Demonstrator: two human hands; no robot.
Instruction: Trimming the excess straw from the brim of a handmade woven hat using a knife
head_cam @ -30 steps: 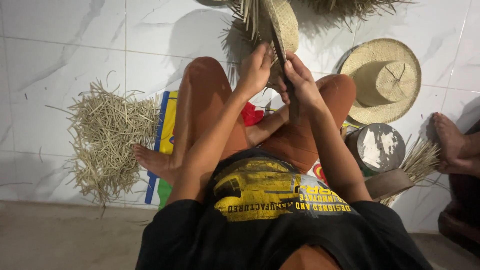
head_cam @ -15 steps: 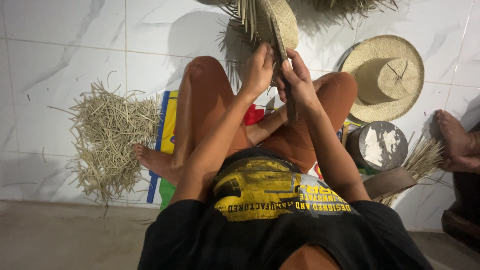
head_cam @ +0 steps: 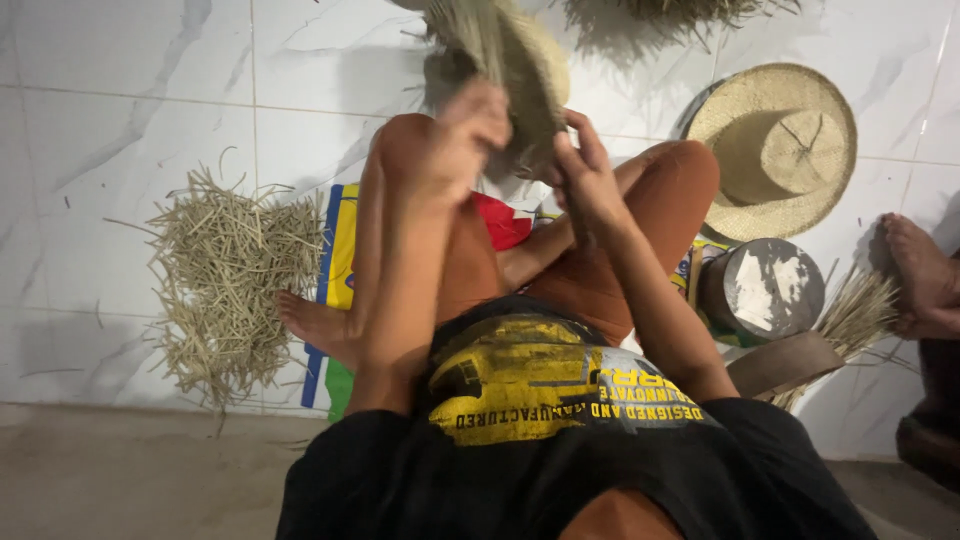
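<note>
Seated cross-legged on the tiled floor, the person has both the left hand [head_cam: 462,135] and the right hand [head_cam: 583,172] closed on a half-woven pale straw hat [head_cam: 520,60] raised above the knees; it looks light, springy, brittle-edged, best gripped at the woven rim.

My left hand [head_cam: 462,135] is motion-blurred; woven straw piece [head_cam: 520,70] cut off at top edge; another person's foot [head_cam: 922,275] cropped right.

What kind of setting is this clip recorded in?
Probably a home floor used as a straw-weaving spot: white marble-look floor tiles, a finished straw hat, a heap of cut straw pieces, and both hands on a half-woven straw piece.
</note>
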